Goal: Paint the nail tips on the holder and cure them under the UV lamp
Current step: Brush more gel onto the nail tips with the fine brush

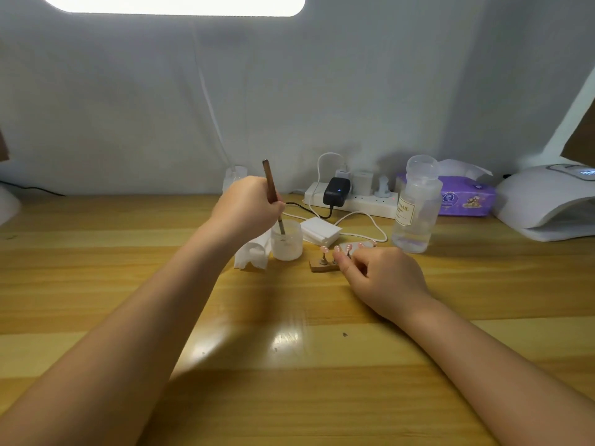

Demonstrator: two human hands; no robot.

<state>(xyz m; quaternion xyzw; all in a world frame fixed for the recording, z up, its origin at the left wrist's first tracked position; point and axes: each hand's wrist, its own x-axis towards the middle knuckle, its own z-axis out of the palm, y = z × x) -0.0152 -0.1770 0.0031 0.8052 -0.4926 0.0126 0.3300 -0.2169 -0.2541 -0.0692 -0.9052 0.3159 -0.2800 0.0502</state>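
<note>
My left hand [246, 202] grips a brown-handled brush [270, 185], whose tip dips into a small frosted white cup [287, 241]. Just right of the cup a small wooden holder [322, 267] carries several pink nail tips [324, 249] on short pegs. My right hand [383, 278] rests on the table at the holder's right end, its fingers curled and pinching that end; the hand hides part of the holder. The white UV lamp [547, 201] stands at the far right edge of the desk.
A folded white tissue [254, 252] lies left of the cup. Behind are a white pad stack [322, 231], a power strip [354, 197] with plugs and cables, a clear bottle [417, 207] and a purple tissue pack [463, 196]. The wooden desk [289, 349] meets a grey backdrop.
</note>
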